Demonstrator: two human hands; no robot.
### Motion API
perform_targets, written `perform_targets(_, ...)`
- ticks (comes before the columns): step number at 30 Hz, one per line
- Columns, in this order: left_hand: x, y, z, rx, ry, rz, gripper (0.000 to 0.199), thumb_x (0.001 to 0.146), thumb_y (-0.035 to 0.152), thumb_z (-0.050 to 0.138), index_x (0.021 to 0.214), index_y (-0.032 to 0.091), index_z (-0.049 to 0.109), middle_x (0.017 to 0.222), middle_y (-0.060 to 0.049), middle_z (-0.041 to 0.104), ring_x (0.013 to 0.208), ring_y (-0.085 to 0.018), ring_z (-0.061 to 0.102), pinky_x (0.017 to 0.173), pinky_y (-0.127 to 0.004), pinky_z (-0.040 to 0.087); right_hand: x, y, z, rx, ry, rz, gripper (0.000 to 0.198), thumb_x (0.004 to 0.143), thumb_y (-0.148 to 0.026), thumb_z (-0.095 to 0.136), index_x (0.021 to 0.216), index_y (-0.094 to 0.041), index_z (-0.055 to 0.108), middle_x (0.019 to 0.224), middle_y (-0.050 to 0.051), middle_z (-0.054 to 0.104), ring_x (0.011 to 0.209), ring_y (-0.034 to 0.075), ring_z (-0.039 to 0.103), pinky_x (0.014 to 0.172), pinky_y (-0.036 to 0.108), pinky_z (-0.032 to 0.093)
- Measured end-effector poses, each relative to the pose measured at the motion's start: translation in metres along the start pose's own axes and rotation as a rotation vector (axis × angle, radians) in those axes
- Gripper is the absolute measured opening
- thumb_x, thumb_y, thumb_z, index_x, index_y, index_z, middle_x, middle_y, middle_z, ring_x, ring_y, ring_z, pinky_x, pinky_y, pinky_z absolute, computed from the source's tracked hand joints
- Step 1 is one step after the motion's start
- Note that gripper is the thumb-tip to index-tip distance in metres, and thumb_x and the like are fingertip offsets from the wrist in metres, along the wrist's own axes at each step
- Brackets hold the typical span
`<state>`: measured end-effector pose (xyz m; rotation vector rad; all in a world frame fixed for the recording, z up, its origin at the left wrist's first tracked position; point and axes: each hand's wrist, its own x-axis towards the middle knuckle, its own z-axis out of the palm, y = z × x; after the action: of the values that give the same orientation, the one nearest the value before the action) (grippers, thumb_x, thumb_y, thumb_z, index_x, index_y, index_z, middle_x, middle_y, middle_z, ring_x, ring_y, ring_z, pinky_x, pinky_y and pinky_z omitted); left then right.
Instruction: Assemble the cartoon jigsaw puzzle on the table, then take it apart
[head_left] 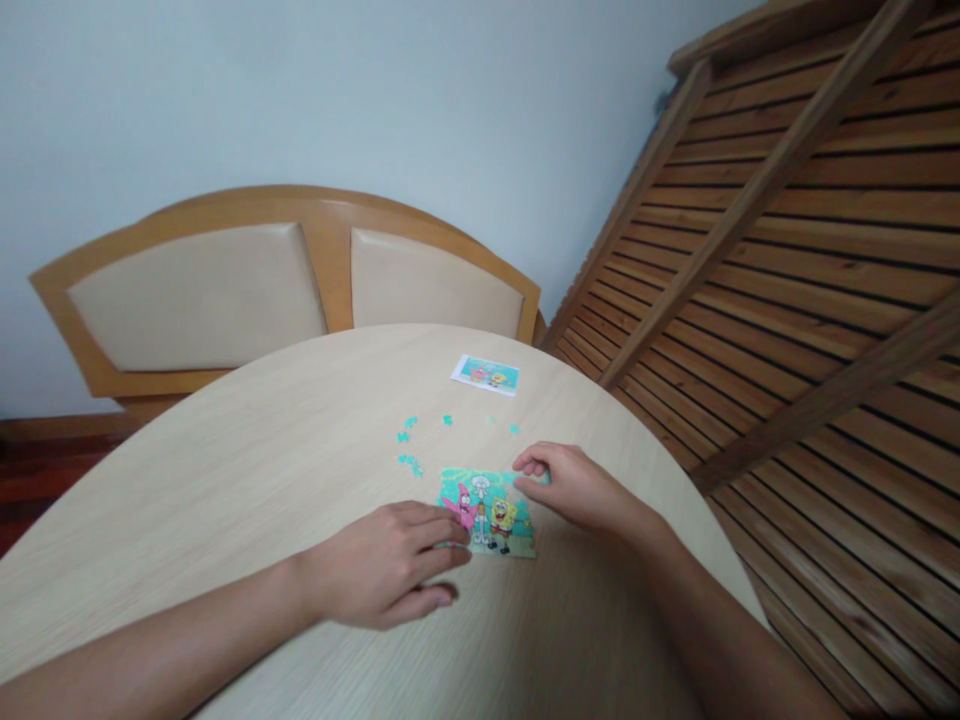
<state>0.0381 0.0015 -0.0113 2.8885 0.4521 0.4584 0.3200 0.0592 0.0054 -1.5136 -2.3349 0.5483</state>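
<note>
A nearly whole jigsaw puzzle (481, 510) with cartoon figures on a teal ground lies flat on the round table (300, 450). My left hand (394, 560) rests at its left edge, fingers stretched out and fingertips over the border. At the puzzle's upper right corner is my right hand (562, 482), its fingers curled toward the thumb. A bit of teal like a puzzle piece shows between them, mostly covered by the hand. Beyond the puzzle lie several loose teal pieces, among them one piece (448, 420) near the middle and another piece (514, 429) farther right.
Farther back on the table lies a printed card (487, 375) with the same cartoon picture. A padded wooden headboard (330, 260) stands behind the table against the pale wall. Wooden slats (750, 250) lean along the right side, close to the table's edge.
</note>
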Motion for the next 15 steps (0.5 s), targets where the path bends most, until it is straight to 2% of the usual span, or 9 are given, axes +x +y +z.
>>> perform_targets(3,0.0,-0.0003,-0.0001,-0.002,0.003,0.001,0.032,0.101,0.032,0.048,0.126,0.014,0.056,0.121,-0.014,0.065,0.115,-0.027,0.061,0.102,-0.044,0.051,-0.0017,0.0005,-0.0033,-0.033,-0.025,-0.024,0.019,0.079,-0.029,0.07,0.096,-0.022,0.076,0.098,0.004,0.076,0.089,0.02,0.069,0.082,0.03,0.046)
perform_targets(9,0.0003,0.0002,-0.0006,-0.013,0.007,-0.004,0.03,0.101,0.032,0.049,0.124,0.014,0.057,0.118,-0.014,0.066,0.113,-0.026,0.062,0.101,-0.043,0.052,-0.0021,-0.0012,-0.006,-0.089,-0.032,-0.017,0.015,0.083,-0.031,0.069,0.093,-0.023,0.076,0.096,0.002,0.076,0.09,0.02,0.069,0.088,0.033,0.043)
perform_targets(15,0.0011,0.0005,-0.0004,-0.004,0.002,-0.003,0.03,0.101,0.032,0.049,0.125,0.015,0.056,0.119,-0.014,0.066,0.113,-0.027,0.062,0.101,-0.044,0.051,-0.0037,-0.0035,-0.0062,-0.157,-0.03,-0.082,0.016,0.085,-0.036,0.069,0.091,-0.023,0.077,0.094,0.003,0.077,0.088,0.021,0.07,0.083,0.033,0.044)
